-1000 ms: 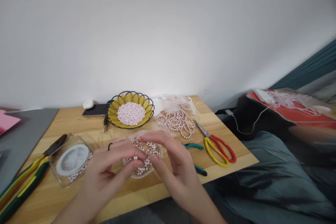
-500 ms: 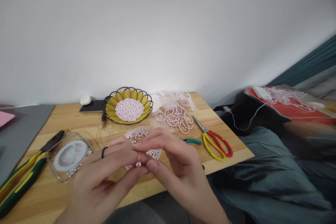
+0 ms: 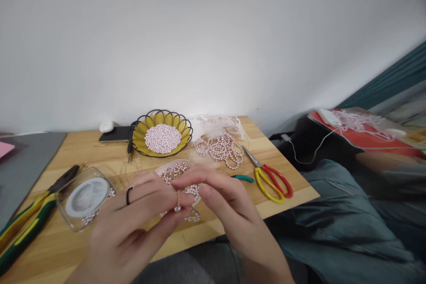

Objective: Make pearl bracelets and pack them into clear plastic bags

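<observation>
- I watch from far away: the thumb and forefinger of the left hand (image 3: 129, 219) pinch a pearl bead (image 3: 177, 208), with a short gold chain (image 3: 179, 198) above it, between the two hands.
- The right hand (image 3: 231, 206) is close beside, its thumb and forefinger parted; I cannot tell whether it grips the chain.
- As I judge, bead and chain are already joined; whether the fastening is complete, I cannot tell. Many other beads lie loose.
- Just beneath the fingers, a whitish bowl (image 3: 165, 167), partly hidden, contains pearly beads (image 3: 176, 171).
- Beyond the left hand, a yellow basket (image 3: 139, 136) with black wire edge contains pale pink beads (image 3: 163, 138).
- Outward of the left hand, a clear plastic box (image 3: 61, 208) contains a white round spool (image 3: 87, 198), I think, and more beads.
- Beyond the right hand, bead strands (image 3: 221, 147) lie heaped.
</observation>
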The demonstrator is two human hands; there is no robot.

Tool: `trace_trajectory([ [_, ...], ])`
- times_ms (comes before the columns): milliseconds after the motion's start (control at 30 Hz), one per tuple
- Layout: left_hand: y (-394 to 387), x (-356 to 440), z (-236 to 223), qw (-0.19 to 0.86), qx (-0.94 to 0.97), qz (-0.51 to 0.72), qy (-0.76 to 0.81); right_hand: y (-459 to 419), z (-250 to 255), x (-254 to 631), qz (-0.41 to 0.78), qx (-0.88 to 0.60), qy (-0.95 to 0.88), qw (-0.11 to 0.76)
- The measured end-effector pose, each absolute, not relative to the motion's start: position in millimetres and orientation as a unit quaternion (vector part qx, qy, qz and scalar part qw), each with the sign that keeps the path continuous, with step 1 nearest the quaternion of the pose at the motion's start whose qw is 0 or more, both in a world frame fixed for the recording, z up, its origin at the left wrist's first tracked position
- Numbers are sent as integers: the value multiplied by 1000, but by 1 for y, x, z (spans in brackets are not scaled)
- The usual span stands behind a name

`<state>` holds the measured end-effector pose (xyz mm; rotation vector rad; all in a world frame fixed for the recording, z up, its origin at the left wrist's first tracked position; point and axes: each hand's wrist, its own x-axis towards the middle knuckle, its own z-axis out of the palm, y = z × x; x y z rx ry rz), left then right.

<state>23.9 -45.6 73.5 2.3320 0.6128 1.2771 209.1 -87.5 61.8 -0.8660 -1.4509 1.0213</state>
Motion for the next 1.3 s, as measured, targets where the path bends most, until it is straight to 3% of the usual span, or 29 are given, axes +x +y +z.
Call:
trace_trajectory([
  [600,-50,21,69,185,829,459,259,-81,54,206,459,-399,-611,506],
  [1000,-40,18,24,316,827,315,341,-65,35,231,499,-448,-535,514],
  [1300,-46,17,-6,324,853,269,309,-68,26,244,471,-482,-562,479],
])
